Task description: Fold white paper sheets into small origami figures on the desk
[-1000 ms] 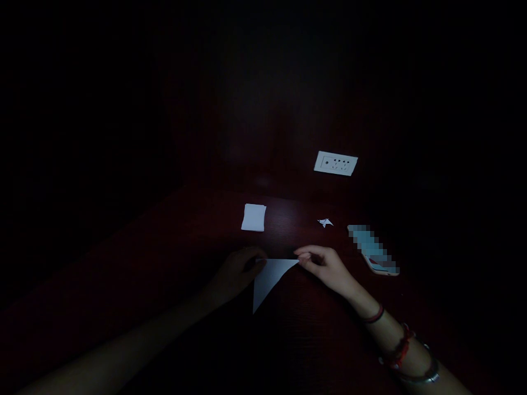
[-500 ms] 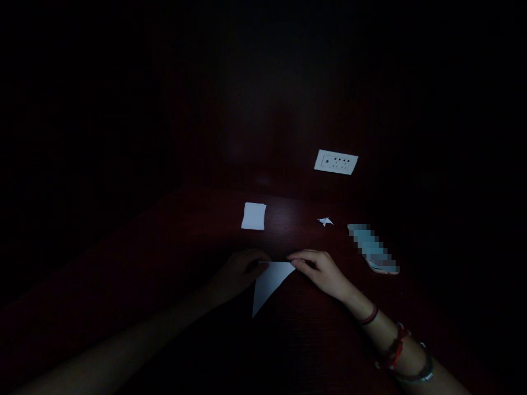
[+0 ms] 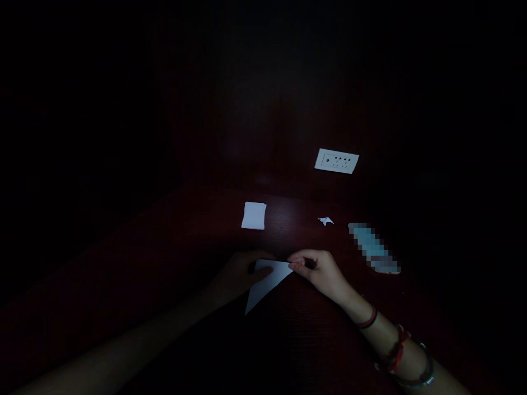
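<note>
A white sheet of paper folded into a triangle (image 3: pixel 265 285) is held between my two hands, just above or on the dark red table. My left hand (image 3: pixel 241 274) grips it near its top left corner, thumb over the front face and fingers behind the upper edge. At the right corner, the thumb and fingers of my right hand (image 3: pixel 319 269) pinch the paper. The triangle's long point hangs toward me at the lower left. Dim light hides much of my left hand.
Beyond my hands lies a stack of white square paper (image 3: pixel 254 215). To its right sits a small folded paper figure (image 3: pixel 326 220), then a blurred phone-like object (image 3: pixel 374 248). A white power socket (image 3: pixel 336 161) is on the upright panel behind the dark red table (image 3: pixel 197 219).
The folded paper has shifted slightly left and turned a little, its lower point moving left. My left thumb reaches further across it, and my right hand has moved slightly left.
</note>
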Available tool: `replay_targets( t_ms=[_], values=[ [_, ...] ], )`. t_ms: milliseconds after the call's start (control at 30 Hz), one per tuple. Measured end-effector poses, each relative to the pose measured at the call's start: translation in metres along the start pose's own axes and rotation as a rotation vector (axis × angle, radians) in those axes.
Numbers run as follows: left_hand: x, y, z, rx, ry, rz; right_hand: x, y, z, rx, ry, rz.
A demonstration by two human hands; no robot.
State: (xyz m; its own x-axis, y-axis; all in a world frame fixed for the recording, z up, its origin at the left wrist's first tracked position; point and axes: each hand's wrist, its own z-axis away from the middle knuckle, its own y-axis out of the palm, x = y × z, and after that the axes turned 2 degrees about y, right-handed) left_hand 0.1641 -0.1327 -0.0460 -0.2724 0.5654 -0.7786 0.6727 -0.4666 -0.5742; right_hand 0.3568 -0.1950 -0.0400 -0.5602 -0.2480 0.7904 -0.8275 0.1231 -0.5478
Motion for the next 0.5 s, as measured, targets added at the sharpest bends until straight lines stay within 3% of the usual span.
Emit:
replay_targets(
  t_ms=[167,500],
  values=[
    [-0.0031,-0.0029,0.0002,0.018,0.039,-0.018,0.0009,0.0016,-0.0002,0.012,0.007,0.034],
    [-0.0056,-0.0037,0.0028,0.047,0.044,-0.073,-0.0071,-0.0049,-0.0037,0.283,-0.035,0.071]
  ],
)
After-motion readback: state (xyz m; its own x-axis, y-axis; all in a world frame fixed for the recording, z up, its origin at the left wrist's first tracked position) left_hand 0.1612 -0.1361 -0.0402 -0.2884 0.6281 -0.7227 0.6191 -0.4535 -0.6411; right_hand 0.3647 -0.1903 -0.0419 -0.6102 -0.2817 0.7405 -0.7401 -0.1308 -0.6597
